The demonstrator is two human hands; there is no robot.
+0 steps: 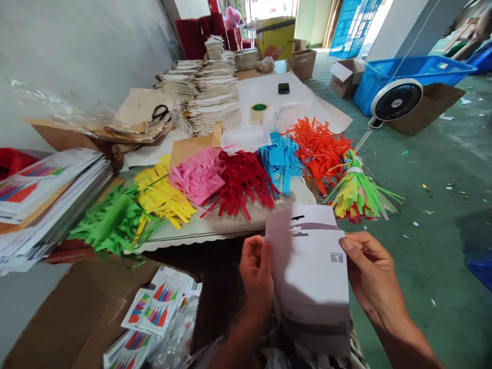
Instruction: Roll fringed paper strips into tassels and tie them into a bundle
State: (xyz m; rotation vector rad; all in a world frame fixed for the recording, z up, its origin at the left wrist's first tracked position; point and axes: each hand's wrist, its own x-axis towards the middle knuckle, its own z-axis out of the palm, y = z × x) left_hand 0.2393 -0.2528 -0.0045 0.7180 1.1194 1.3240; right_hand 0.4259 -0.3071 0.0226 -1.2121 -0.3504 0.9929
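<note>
Between my two hands is a white printed card (307, 266) with hang slots near its top and a small grey box marked "1" at its right side. My left hand (257, 269) is closed on the card's left edge, thumb and fingers pinched. On the opposite edge my right hand (371, 271) pinches it between thumb and fingers. More pale card shows below it, over my lap; whether these are separate cards I cannot tell. Beyond the card lie bundles of cut tissue-paper fringe: green (109, 220), yellow (163, 195), pink (198, 174), dark red (242, 179), blue (280, 160) and orange (321, 146).
A mixed-colour tassel bundle (357, 187) hangs at the table's right corner. Behind the fringe stand a clear plastic tray (246, 138), tape roll (259, 108) and paper stacks (213, 97). Printed packets (157, 307) lie in a carton (77, 312). A fan (397, 102) stands right.
</note>
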